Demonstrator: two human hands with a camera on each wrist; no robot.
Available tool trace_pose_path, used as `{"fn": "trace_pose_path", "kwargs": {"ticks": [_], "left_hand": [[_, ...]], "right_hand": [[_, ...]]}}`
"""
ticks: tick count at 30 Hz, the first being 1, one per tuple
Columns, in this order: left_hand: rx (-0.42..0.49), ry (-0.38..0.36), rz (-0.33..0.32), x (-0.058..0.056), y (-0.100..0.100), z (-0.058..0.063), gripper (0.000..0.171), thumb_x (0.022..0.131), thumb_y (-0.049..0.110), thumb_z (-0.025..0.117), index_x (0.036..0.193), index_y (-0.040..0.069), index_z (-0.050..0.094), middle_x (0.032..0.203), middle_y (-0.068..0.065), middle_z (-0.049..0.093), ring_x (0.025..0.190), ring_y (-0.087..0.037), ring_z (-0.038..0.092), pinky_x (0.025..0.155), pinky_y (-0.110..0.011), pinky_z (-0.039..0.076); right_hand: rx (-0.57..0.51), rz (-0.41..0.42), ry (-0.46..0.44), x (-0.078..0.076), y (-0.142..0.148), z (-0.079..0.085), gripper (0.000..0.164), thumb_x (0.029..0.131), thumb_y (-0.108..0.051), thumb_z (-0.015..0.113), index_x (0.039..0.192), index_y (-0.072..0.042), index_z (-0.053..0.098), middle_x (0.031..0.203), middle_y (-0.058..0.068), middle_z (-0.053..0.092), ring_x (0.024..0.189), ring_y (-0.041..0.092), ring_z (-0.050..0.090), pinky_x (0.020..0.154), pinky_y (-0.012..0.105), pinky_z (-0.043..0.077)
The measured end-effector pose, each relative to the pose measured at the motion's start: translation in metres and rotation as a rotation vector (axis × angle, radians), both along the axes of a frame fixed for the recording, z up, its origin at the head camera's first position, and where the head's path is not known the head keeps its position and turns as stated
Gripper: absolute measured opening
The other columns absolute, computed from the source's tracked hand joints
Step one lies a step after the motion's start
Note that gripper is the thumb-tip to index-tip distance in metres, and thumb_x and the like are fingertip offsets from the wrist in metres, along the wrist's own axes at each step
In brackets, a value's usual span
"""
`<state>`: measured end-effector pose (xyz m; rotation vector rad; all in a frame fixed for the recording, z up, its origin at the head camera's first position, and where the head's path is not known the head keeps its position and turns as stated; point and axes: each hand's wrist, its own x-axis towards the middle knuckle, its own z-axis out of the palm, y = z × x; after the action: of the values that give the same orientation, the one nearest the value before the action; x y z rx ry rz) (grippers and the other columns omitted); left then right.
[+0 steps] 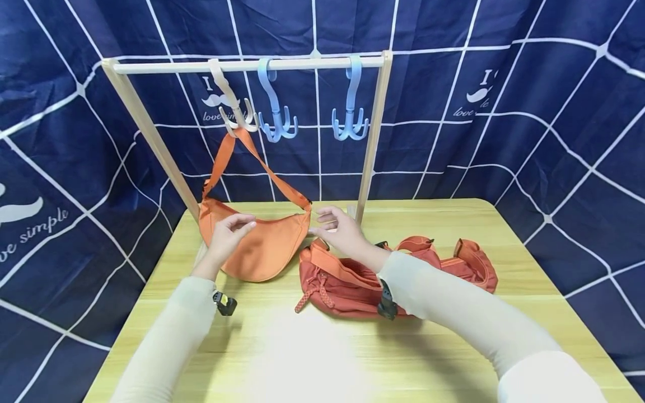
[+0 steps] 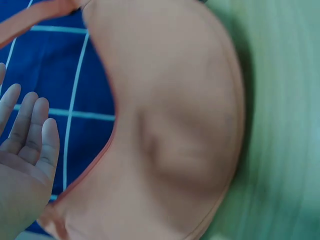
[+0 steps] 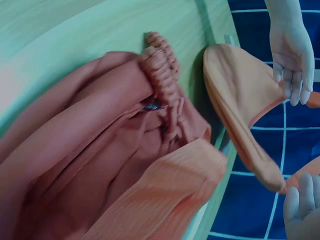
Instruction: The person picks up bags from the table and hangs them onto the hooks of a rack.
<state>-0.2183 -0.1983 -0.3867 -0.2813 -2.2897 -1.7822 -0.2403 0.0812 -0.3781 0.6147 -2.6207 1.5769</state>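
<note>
An orange crescent-shaped shoulder bag (image 1: pixel 274 243) hangs by its orange strap (image 1: pixel 221 159) from a white multi-prong hook (image 1: pixel 221 84), its lower edge close over the table. My left hand (image 1: pixel 224 240) is in front of the bag's left half, fingers loosely extended and nothing in them; the left wrist view shows its fingers (image 2: pixel 37 125) spread beside the bag's top edge. My right hand (image 1: pixel 345 229) is at the bag's right end, relaxed fingertips right by the strap joint and holding nothing. A red bag (image 1: pixel 353 291) lies on the table under my right forearm, partly hidden.
The hook hangs on a white rod (image 1: pixel 176 68) between wooden posts (image 1: pixel 375 137). Two blue multi-prong hooks, a middle one (image 1: pixel 274 106) and a right one (image 1: pixel 351 106), hang there too. The wooden table (image 1: pixel 524 336) backs onto a dark blue curtain (image 1: pixel 428 151) with white lines.
</note>
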Motion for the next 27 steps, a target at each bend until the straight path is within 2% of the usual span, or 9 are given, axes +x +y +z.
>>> {"fn": "trace_pose_path", "kwargs": {"ticks": [2,8,12,16,23,27], "left_hand": [[-0.017,0.014,-0.021,-0.001,0.006,-0.005,0.025,0.089,-0.003,0.063,0.108,-0.018,0.059,0.107,-0.033,0.06,0.085,-0.002,0.059,0.075,-0.016,0.046],[-0.052,0.01,-0.063,-0.013,0.02,-0.032,0.026,0.088,0.005,0.068,0.108,-0.011,0.064,0.105,-0.023,0.066,0.086,-0.008,0.061,0.074,-0.02,0.047],[-0.054,-0.01,-0.107,-0.015,0.032,-0.04,0.027,0.087,0.009,0.069,0.108,-0.008,0.066,0.107,-0.019,0.066,0.086,-0.018,0.064,0.07,-0.031,0.053],[-0.057,-0.008,-0.159,-0.014,0.045,-0.043,0.026,0.087,0.009,0.07,0.107,-0.007,0.066,0.107,-0.018,0.066,0.084,-0.025,0.064,0.067,-0.038,0.054],[-0.059,-0.009,-0.248,-0.01,0.07,-0.046,0.021,0.088,0.003,0.068,0.106,-0.008,0.066,0.104,-0.02,0.066,0.088,-0.022,0.063,0.073,-0.022,0.049],[-0.069,-0.009,-0.308,-0.001,0.085,-0.037,0.021,0.087,-0.001,0.066,0.106,-0.011,0.064,0.103,-0.025,0.065,0.09,-0.032,0.064,0.075,-0.024,0.05]], "right_hand": [[-0.002,0.007,0.005,0.0,0.008,-0.002,0.042,0.086,-0.014,0.072,0.123,-0.003,0.056,0.111,0.015,0.063,0.096,0.027,0.064,0.082,0.035,0.051],[0.026,0.016,-0.016,0.001,0.031,-0.005,0.04,0.086,-0.014,0.072,0.123,-0.005,0.056,0.112,0.016,0.063,0.095,0.026,0.064,0.083,0.037,0.051],[0.048,0.015,-0.043,0.003,0.045,-0.004,0.042,0.086,-0.017,0.072,0.123,-0.006,0.056,0.112,0.015,0.063,0.096,0.025,0.063,0.082,0.037,0.051],[0.061,0.025,-0.05,0.004,0.058,-0.002,0.042,0.087,-0.016,0.071,0.124,-0.005,0.055,0.112,0.016,0.063,0.097,0.027,0.063,0.083,0.038,0.05],[0.061,0.034,-0.077,0.007,0.077,0.0,0.046,0.088,-0.017,0.07,0.128,-0.003,0.052,0.115,0.019,0.062,0.099,0.031,0.061,0.084,0.041,0.05],[0.075,0.048,-0.099,0.01,0.088,0.0,0.046,0.089,-0.019,0.069,0.128,-0.003,0.051,0.117,0.02,0.061,0.099,0.031,0.061,0.086,0.042,0.049]]}}
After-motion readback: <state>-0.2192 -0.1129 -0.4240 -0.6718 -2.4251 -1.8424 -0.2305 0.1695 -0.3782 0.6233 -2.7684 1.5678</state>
